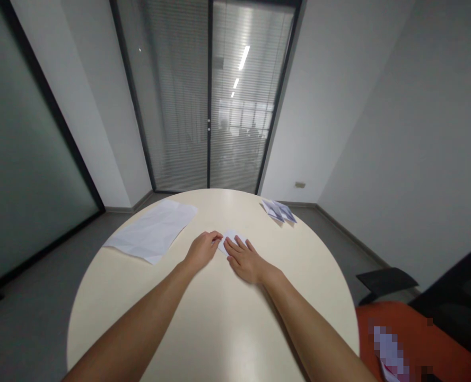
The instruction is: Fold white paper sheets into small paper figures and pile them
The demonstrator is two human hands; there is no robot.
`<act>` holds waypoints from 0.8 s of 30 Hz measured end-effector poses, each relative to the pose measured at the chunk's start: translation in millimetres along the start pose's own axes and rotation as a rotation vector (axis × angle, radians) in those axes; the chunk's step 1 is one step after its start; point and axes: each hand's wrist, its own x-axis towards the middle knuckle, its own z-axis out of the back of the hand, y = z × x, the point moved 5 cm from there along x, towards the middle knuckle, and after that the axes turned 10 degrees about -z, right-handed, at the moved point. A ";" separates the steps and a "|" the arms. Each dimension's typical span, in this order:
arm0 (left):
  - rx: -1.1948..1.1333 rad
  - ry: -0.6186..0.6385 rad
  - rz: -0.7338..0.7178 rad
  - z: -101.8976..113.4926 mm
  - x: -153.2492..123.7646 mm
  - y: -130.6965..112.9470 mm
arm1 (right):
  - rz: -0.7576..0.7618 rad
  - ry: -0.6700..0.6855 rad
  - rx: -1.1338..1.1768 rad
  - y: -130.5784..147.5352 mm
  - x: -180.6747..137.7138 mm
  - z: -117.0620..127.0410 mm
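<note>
Left hand fingers curled at paper edge, grip unclear; right hand flat on it, fingers slightly spread. Sheet lies leftward.

A small piece of white paper lies low and roughly flat just below the centre of the frame. Its upper part and a left strip show, plain and pale; the covered remainder hides its full outline.
</note>
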 end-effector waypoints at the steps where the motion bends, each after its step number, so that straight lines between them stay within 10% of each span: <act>1: 0.032 0.006 -0.016 -0.4 -0.9 -2.9 | -0.010 -0.014 -0.004 -3.3 0.6 0.8; 10: 0.335 0.244 -0.273 -16.8 -9.2 -42.1 | -0.136 -0.046 -0.057 -20.6 6.7 -0.7; 24: 0.299 0.291 -0.234 -16.4 -9.2 -40.6 | -0.199 0.147 -0.031 10.3 -21.6 1.6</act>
